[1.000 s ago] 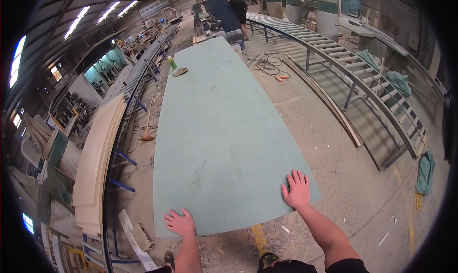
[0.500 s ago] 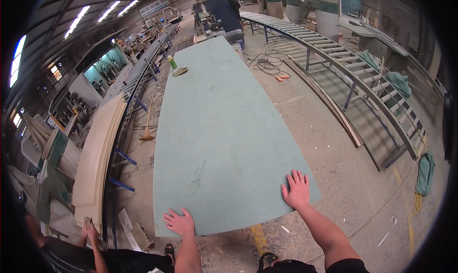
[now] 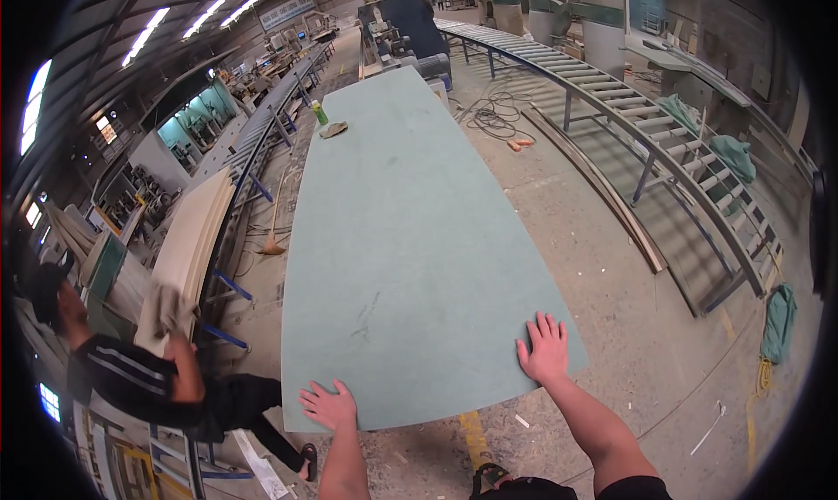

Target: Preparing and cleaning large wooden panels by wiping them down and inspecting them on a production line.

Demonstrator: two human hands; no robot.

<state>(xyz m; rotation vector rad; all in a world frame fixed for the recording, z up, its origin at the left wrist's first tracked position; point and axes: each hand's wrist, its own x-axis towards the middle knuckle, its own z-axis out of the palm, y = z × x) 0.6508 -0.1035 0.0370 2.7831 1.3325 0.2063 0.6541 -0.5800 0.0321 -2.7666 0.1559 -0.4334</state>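
Head view shows a long pale green board (image 3: 397, 238) lying flat, stretching from the person's feet toward a dark machine (image 3: 410, 24) at its far end. It looks stiff, heavy and smooth-faced, best gripped along its near edge. Both hands rest flat and spread on that edge, grasping nothing: left hand (image 3: 330, 406), right hand (image 3: 545, 350). A green bottle (image 3: 319, 112) stands near its far left corner.

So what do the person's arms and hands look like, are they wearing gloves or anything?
No gloves. The left hand and the right hand are both bare, with no rings or watch showing. The forearms are bare too; a dark short sleeve shows on the right arm only.
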